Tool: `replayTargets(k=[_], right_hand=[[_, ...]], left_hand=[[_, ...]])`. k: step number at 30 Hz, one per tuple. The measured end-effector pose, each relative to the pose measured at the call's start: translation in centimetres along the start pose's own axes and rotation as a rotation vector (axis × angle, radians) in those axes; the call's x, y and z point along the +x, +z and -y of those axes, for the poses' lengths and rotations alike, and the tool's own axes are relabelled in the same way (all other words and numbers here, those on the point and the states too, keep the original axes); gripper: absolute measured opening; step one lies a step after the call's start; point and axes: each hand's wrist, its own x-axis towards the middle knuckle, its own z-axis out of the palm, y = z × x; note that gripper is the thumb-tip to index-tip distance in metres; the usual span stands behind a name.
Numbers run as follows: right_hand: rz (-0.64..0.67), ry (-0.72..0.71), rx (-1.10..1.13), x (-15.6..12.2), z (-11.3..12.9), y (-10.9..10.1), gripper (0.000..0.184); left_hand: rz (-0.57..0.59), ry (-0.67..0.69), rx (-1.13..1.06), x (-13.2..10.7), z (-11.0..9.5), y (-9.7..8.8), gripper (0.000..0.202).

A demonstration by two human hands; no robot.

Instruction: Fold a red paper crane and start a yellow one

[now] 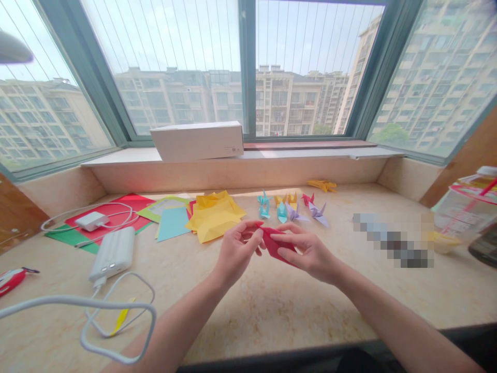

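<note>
Both my hands hold a folded piece of red paper (273, 243) just above the marble sill. My left hand (236, 249) pinches its left end between thumb and fingers. My right hand (307, 251) grips the right side, fingers over the top. Behind them stands a row of several small folded paper cranes (293, 207) in blue, yellow, red and purple. A further yellow crane (321, 184) lies further back. A pile of yellow sheets (214, 213) lies to the left of the cranes.
Red, green and blue sheets (116, 217) lie at the left under a white charger (91, 220). A white power bank (112, 253) with looping cable (116, 316) sits nearer. A white box (197, 140) rests on the window ledge. A plastic cup (468, 207) stands at right.
</note>
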Motion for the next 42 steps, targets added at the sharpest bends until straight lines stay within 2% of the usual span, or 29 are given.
replayTargets(k=[6,11,20,26,35,42], right_hand=[[0.004,-0.035,-0.039,-0.1,-0.2,0.1,0.035],[-0.025,-0.093,-0.063,-0.1,-0.4,0.4,0.038],[-0.056,-0.177,-0.116,0.0,-0.3,0.8,0.04],[-0.063,-0.153,-0.116,0.0,-0.2,0.6,0.038],[-0.072,-0.16,-0.155,0.0,-0.4,0.6,0.037],[-0.163,-0.048,-0.103,0.2,-0.9,-0.2,0.026]], left_hand=[[-0.015,0.016,0.02,0.1,0.2,0.0,0.017],[-0.057,0.004,0.007,0.1,0.2,0.0,0.019],[0.003,-0.06,-0.055,0.0,0.0,-0.1,0.028],[-0.001,-0.067,-0.079,0.1,-0.2,0.2,0.033],[-0.05,-0.073,-0.06,0.1,-0.3,0.4,0.03],[-0.146,-0.052,-0.13,0.2,-0.2,0.3,0.031]])
